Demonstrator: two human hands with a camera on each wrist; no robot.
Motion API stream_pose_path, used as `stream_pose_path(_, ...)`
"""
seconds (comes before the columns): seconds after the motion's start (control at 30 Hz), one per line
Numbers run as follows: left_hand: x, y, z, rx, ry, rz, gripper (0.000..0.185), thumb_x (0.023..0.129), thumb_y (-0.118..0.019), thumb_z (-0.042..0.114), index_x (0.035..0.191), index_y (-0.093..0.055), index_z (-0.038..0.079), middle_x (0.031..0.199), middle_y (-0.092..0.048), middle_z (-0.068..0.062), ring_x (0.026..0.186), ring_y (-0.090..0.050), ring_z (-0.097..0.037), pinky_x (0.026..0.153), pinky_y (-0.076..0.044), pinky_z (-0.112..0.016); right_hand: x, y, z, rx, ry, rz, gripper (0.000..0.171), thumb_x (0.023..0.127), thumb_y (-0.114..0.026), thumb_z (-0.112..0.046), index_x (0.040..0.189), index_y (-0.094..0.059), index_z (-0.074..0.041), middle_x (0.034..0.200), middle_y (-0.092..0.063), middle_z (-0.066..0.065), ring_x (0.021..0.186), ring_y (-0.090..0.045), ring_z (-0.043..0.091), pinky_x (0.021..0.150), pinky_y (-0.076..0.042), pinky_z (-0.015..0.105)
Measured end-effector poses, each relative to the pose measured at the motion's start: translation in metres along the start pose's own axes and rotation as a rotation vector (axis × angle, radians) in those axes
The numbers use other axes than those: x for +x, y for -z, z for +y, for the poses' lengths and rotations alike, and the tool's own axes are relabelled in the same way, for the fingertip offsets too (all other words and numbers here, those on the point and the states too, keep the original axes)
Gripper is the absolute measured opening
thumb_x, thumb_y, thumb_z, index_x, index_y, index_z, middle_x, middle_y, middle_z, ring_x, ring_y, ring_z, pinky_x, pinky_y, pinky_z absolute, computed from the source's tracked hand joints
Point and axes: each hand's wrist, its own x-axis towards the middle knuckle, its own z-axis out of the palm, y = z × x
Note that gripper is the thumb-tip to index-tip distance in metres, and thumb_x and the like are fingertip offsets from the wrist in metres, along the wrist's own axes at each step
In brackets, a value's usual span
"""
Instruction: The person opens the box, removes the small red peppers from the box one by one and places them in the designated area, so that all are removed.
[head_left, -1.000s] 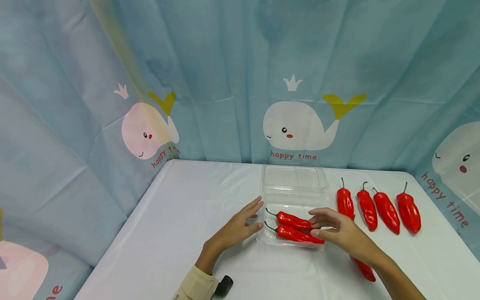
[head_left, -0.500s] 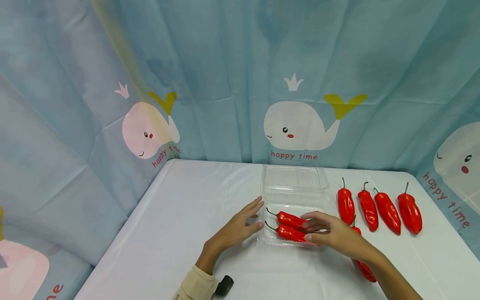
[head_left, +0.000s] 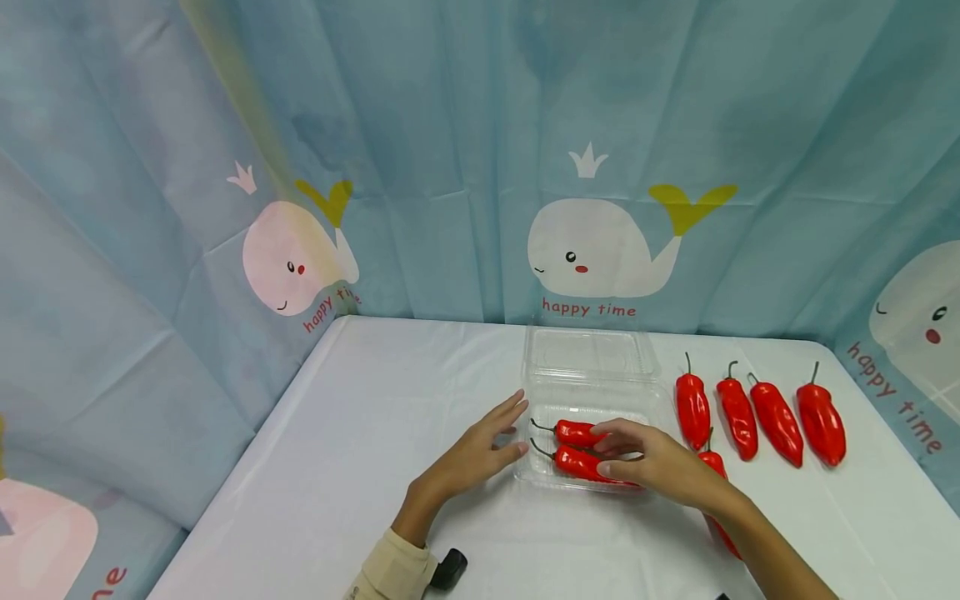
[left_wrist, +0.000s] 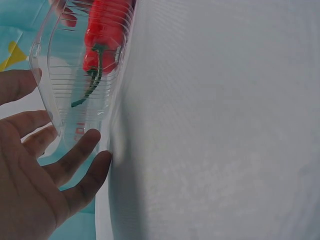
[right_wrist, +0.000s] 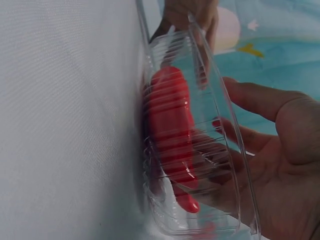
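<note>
While spare peppers show overhead only, both hands' fingers loose, steadying clear box.

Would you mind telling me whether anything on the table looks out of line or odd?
One pepper lies apart from the neat row of four peppers, nearer the person and partly hidden under the right forearm. Otherwise nothing stands out: the clear box sits open and nothing has spilled.
</note>
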Motion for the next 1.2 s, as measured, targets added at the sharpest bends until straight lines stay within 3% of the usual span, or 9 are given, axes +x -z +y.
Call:
stream_pose_path(0.17,0.001,0.0,0.0,0.0,-0.003,-0.002,0.07,0.107,-0.059,0.032,0.168,-0.031,0.01,0.178,-0.018,0.0,0.141,-0.056,-0.031,0.111,-0.052,-0.051,0.004,-0.001,0.001,-0.003,-0.011,-0.002,0.05,0.094,-0.079,-0.03,0.139,-0.064,-0.012,0.126,-0.072,0.007,0.12,-0.066,0.028,0.09,-0.057,0.024)
stream_pose_path(0.77,0.0,0.0,-0.001,0.005,0.002,0.002,0.07,0.107,-0.059,0.034,0.168,-0.032,0.01,0.178,-0.018,0.001,0.141,-0.057,-0.031,0.112,-0.051,-0.051,0.018,-0.007,0.004,-0.104,-0.018,-0.009,0.05,0.09,-0.083,-0.014,0.137,-0.066,-0.009,0.115,-0.072,0.004,0.111,-0.067,0.025,0.087,-0.06,0.025)
stream_pose_path(1.2,0.001,-0.001,-0.002,0.012,0.006,-0.002,0.07,0.107,-0.058,0.035,0.168,-0.031,0.012,0.179,-0.018,0.002,0.142,-0.056,-0.03,0.113,-0.051,-0.05,0.02,-0.007,0.003,-0.132,-0.04,-0.008,0.049,0.088,-0.085,-0.013,0.134,-0.07,-0.009,0.107,-0.072,0.001,0.104,-0.066,0.021,0.081,-0.058,0.02)
